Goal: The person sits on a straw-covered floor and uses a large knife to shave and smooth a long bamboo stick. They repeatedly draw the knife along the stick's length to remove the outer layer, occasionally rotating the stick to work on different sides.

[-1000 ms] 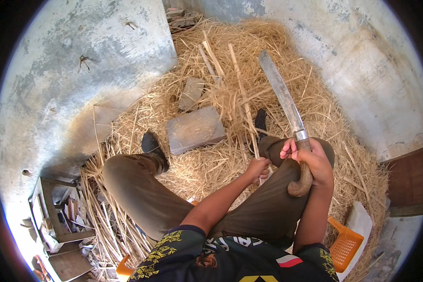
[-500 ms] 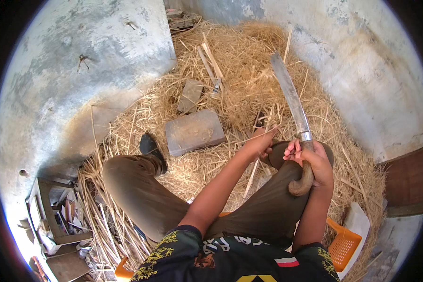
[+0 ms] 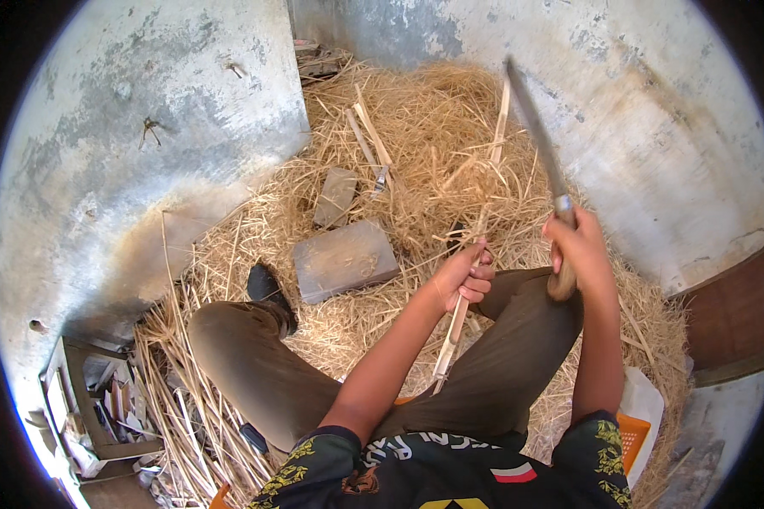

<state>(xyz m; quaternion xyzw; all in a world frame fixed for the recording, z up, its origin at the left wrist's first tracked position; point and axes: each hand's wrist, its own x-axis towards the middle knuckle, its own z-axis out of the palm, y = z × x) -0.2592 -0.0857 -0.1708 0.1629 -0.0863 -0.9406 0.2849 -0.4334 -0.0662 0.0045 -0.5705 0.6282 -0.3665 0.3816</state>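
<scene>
My left hand (image 3: 467,276) is closed around a pale split bamboo strip (image 3: 452,339), which slants from the shavings beyond my fist down toward my lap. In my right hand (image 3: 581,246) I grip a machete (image 3: 542,131) by its hooked wooden handle. Its long blade points up and away, beside the right wall and apart from the strip. The handle's curved end (image 3: 561,286) hangs just over my right knee. A dark object (image 3: 457,237) beyond my left hand is mostly hidden.
Bamboo shavings (image 3: 450,106) cover the floor around my legs. A grey rectangular block (image 3: 345,261) and a smaller block (image 3: 336,197) lie ahead, near a small metal-ended tool (image 3: 381,179). Thin sticks (image 3: 187,416) and a framed box of scraps (image 3: 102,445) are at left. Walls curve around.
My right hand has lifted the machete up and to the right, and its blade has turned edge-on. My left hand has come back slightly, with the bamboo strip now plainly in its fist.
</scene>
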